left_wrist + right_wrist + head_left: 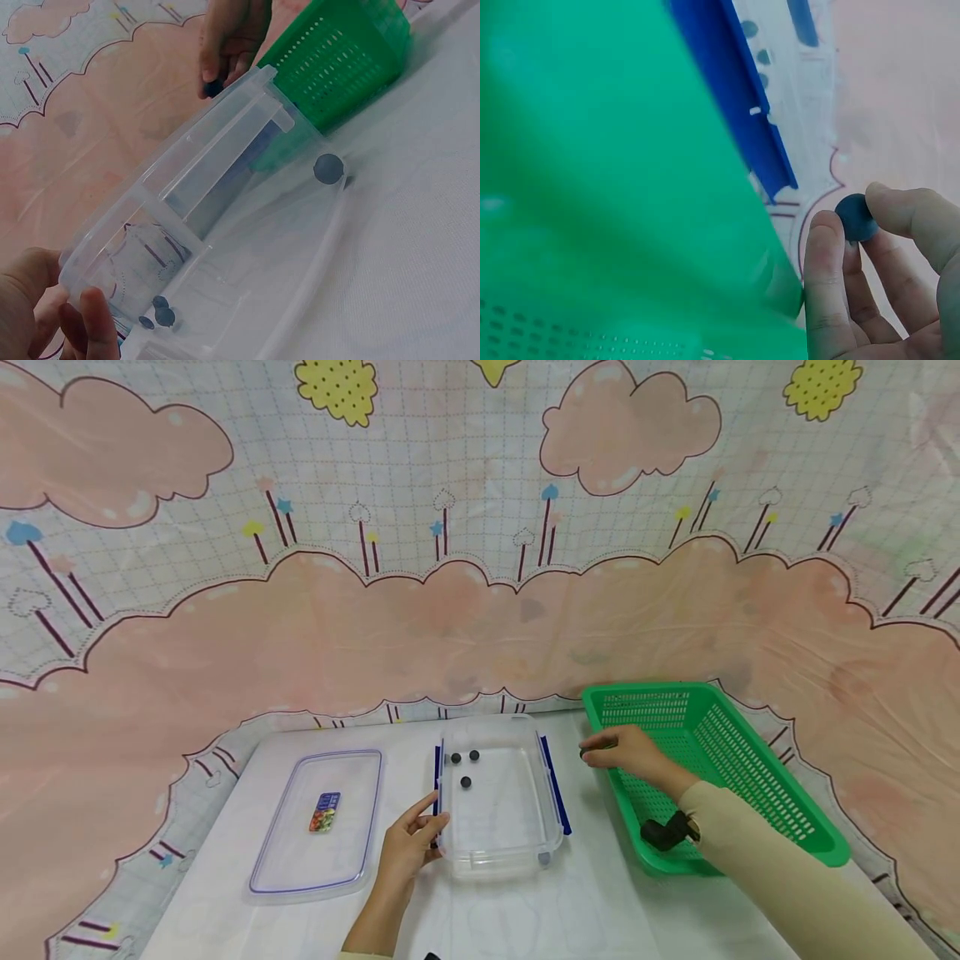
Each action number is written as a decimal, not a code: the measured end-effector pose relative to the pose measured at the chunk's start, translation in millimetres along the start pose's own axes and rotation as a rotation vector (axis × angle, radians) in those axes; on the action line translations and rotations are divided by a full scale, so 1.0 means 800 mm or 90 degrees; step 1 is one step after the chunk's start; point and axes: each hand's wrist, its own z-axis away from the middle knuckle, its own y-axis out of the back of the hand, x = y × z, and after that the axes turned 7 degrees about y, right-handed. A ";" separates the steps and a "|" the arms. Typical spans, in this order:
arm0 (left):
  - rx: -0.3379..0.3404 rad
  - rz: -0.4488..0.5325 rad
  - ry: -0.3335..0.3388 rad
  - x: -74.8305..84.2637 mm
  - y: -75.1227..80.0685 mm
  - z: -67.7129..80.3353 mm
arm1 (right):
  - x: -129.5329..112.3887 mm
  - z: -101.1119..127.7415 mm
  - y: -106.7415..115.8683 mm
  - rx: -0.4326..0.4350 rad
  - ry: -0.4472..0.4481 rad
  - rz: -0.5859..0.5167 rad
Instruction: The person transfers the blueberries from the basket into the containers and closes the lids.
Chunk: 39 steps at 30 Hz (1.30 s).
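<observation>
My right hand [626, 752] is over the left rim of the green basket [720, 760]. Between thumb and fingertips it pinches a small dark ball [856, 217]. A clear plastic box [498, 810] with blue side latches stands at the middle of the table. My left hand [408, 843] grips the left side of this box, thumb at the rim. Several dark balls are in the box: one dark ball [466, 782] and two others lie toward its far left. Another ball [328, 169] shows at a corner of the box in the left wrist view.
A clear lid [277, 843] with a blue seal and a colourful label [325, 812] lies on the white table left of the box. The basket stands close to the box's right side. A patterned cloth [480, 643] hangs behind the table.
</observation>
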 end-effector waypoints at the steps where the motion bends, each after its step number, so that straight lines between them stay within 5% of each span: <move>1: -0.001 0.002 -0.001 0.000 0.000 0.000 | -0.001 -0.002 -0.003 -0.001 0.000 -0.006; 23: -0.012 -0.004 -0.014 -0.002 0.001 0.000 | -0.008 -0.039 -0.059 -0.025 0.031 -0.033; 39: 0.001 -0.004 -0.006 -0.001 0.000 -0.001 | -0.025 -0.050 -0.078 -0.003 -0.023 -0.057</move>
